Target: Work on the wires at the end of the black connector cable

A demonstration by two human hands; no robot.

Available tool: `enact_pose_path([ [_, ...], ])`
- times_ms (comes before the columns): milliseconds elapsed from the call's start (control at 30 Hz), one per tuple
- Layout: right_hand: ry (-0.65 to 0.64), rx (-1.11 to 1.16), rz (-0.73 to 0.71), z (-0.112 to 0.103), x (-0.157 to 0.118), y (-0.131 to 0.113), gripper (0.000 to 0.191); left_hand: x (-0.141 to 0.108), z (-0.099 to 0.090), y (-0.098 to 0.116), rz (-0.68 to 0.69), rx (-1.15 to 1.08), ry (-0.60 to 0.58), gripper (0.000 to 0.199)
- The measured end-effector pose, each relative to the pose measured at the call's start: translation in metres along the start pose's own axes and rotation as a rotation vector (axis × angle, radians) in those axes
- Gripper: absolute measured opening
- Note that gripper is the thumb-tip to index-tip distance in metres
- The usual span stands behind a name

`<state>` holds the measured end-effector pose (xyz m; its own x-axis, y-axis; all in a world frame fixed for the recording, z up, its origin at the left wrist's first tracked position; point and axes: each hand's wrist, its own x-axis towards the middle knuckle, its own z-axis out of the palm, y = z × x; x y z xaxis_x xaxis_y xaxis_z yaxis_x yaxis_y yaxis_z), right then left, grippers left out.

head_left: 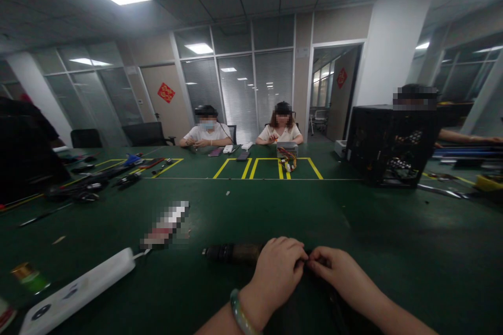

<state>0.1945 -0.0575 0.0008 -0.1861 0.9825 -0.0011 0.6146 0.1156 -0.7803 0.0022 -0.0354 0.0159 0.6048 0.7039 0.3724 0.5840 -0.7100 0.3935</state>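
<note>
A dark tool that looks like a power drill (238, 253) lies on the green table in front of me, its narrow metal-tipped end towards the left. My left hand (278, 268) is closed over the tool's rear part, hiding it, with a green bangle round the wrist. Just right of it, my right hand (338, 270) is closed, thumb and forefinger pinched together close to the left fingertips. What sits in that pinch is too small and dark to make out. Below both hands, the dark shape is hard to read.
At left lie a white power strip (82, 293) and a small green bottle with a gold cap (31, 278). Several dark tools (90, 186) spread across the far left. A black computer case (389, 146) stands far right. Two people sit opposite, near a power supply (287, 149); another is behind the case.
</note>
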Motion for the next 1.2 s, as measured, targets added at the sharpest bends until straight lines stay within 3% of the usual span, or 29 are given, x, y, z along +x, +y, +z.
enact_pose_path([
  [267, -0.002, 0.028, -0.009, 0.0, 0.0005, 0.0016, 0.018, -0.0005, 0.0019, 0.0006, -0.058, 0.029, 0.013, 0.015],
  [1200, 0.019, 0.034, 0.004, 0.0012, -0.0006, 0.0025, 0.017, -0.0005, 0.003, 0.0007, -0.005, 0.019, 0.021, 0.011],
])
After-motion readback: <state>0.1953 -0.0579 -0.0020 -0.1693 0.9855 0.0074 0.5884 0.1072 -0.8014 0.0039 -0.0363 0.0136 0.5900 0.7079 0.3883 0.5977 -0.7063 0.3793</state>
